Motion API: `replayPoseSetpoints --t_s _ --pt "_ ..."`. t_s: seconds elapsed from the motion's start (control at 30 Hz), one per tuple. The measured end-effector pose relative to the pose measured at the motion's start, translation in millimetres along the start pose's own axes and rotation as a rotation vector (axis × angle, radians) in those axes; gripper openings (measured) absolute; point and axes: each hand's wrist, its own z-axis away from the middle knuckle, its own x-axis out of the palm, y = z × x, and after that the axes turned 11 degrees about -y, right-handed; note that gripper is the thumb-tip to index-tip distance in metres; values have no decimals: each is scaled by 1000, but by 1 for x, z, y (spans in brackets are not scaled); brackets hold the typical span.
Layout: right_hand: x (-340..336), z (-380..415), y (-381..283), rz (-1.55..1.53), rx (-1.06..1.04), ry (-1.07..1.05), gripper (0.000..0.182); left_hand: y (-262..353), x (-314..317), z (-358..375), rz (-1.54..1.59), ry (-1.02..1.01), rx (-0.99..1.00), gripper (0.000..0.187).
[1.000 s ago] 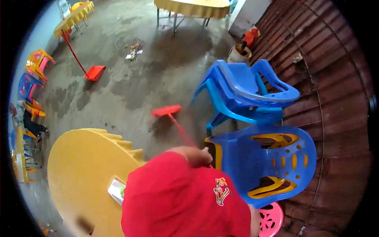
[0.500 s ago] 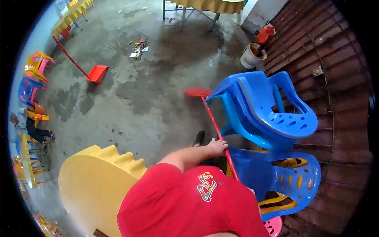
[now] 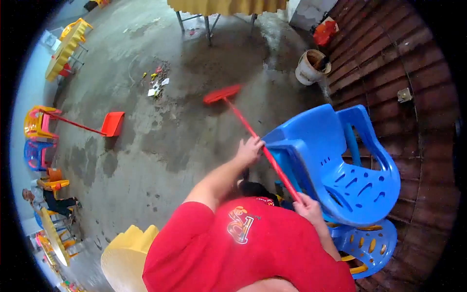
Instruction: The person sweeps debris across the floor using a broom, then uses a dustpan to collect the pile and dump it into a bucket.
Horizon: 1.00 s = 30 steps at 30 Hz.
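Note:
A red broom slants across the middle of the view, its red handle (image 3: 279, 173) running from my body up to the broom head (image 3: 222, 94) over the wet concrete floor. My left hand (image 3: 250, 149) is wrapped round the handle partway down. Near the top end, my right hand (image 3: 309, 209) grips the same handle. Close beside the handle on the right stand stacked blue plastic chairs (image 3: 335, 165). Beyond the broom head to the left lies a small pile of litter (image 3: 156, 86) with white and yellow scraps.
A long-handled red dustpan (image 3: 113, 124) stands at left. A white bucket (image 3: 307, 68) is by the brown wall (image 3: 413, 146). One yellow-covered table (image 3: 228, 6) stands ahead, another (image 3: 126, 253) at lower left. A seated person (image 3: 53, 199) is at far left.
The broom head has swung forward and left, away from the blue chairs. My left hand has moved forward with the handle, and my right hand has come into clear view.

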Motion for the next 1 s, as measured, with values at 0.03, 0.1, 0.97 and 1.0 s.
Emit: replayPoseSetpoints --t_s 0.03,0.1,0.97,1.0 --pt "-20 -2 -27 -63 -20 48 37 -5 -18 -16 11 29 -56 49" --pt "-59 0 -79 -137 -44 139 35 -23 -32 -48 11 243 -95 38" --pt "-145 -409 -394 699 -417 501 8 -97 -278 -374 684 126 475 46" --pt "-152 -402 -407 679 -422 492 8 -101 -282 -373 680 143 520 44"
